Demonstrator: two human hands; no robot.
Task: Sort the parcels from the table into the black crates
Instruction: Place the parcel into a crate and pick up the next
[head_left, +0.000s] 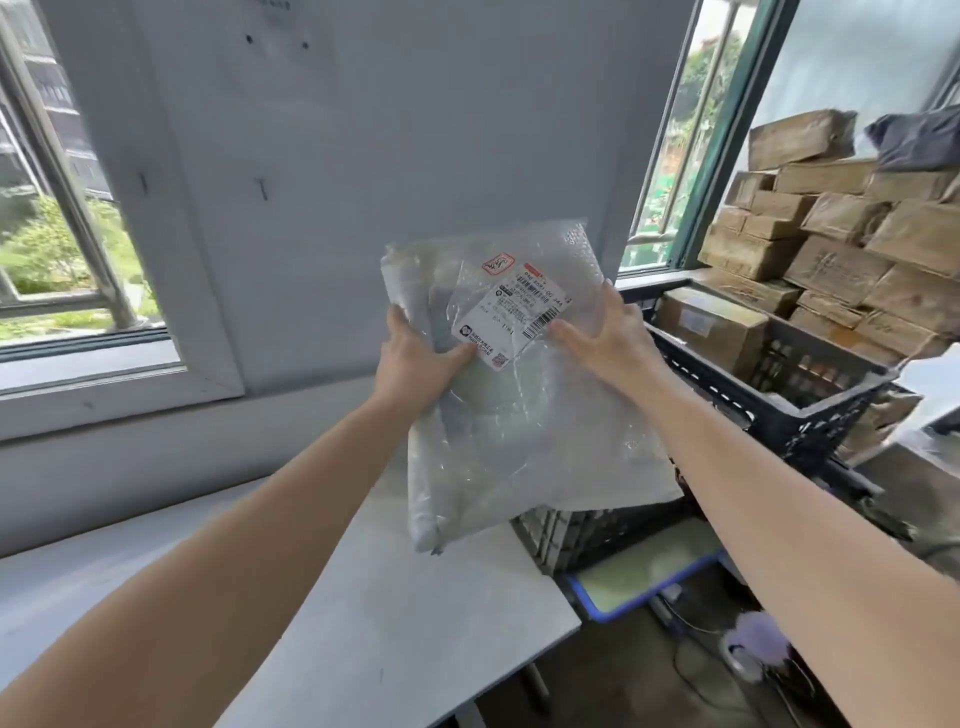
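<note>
A flat parcel in clear bubble wrap (519, 426), with a white shipping label facing me, is held up in the air above the table's right end. My left hand (415, 364) grips its left edge, thumb on the front. My right hand (608, 338) holds its right edge, fingers spread against the label's corner. Right of the parcel stands a black crate (769, 400) with a brown cardboard box inside. A second black crate (587, 535) shows partly below the parcel.
The grey table (363, 623) runs under my left arm to the wall and window sill. Stacked brown parcels (841, 244) pile up at the right behind the crate. A blue-rimmed tray (639, 582) and cables lie on the floor below.
</note>
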